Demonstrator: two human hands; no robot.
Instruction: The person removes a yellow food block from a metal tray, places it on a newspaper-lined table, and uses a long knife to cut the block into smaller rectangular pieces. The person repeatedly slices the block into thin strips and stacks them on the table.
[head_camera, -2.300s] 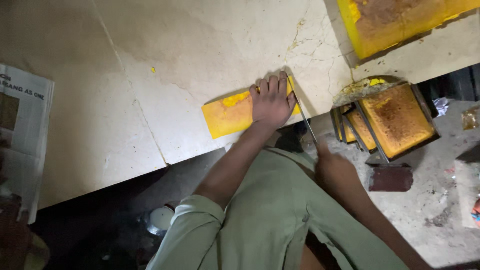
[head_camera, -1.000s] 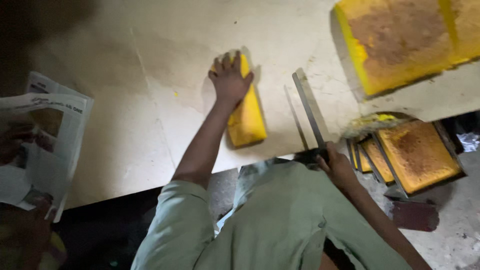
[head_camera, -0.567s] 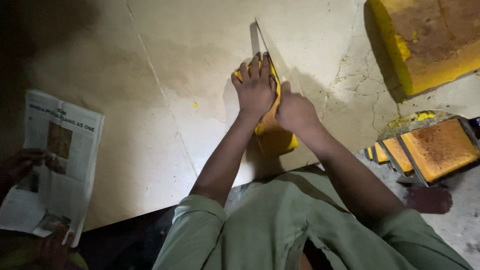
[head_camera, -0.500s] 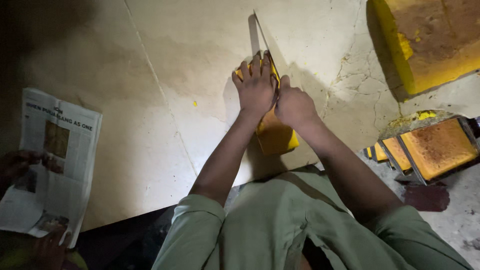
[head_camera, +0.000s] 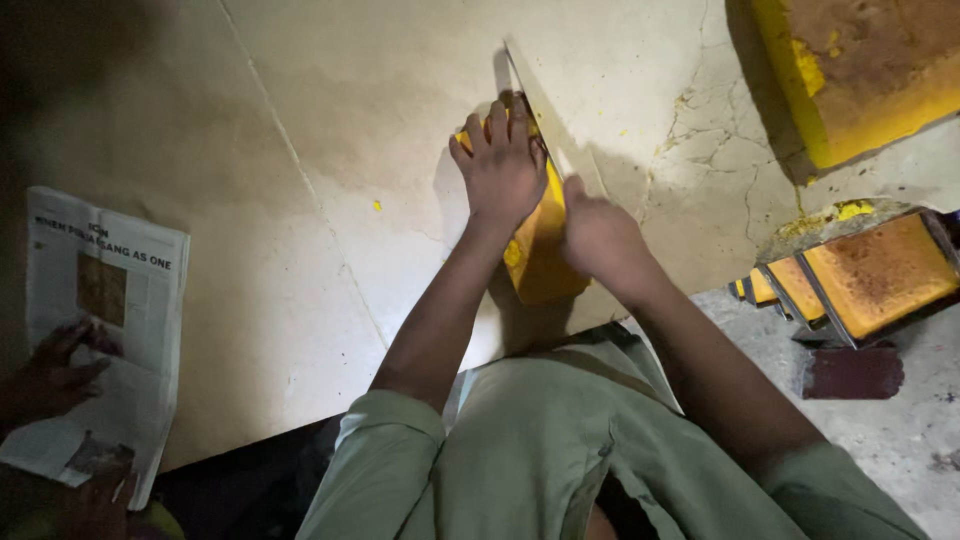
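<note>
Near left, someone else's hand (head_camera: 45, 375) holds a newspaper (head_camera: 100, 330). On the cracked pale slab (head_camera: 300, 200), the right hand (head_camera: 600, 240) is closed around the handle of a long blade (head_camera: 535, 105), while the left hand (head_camera: 503, 170) lies flat, fingers spread, pressing down the yellow block (head_camera: 540, 250). A bigger yellow slab (head_camera: 860, 70) sits far right.

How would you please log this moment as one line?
left hand: flat on yellow block | right hand: holding blade against block | surface: stone slab
</note>
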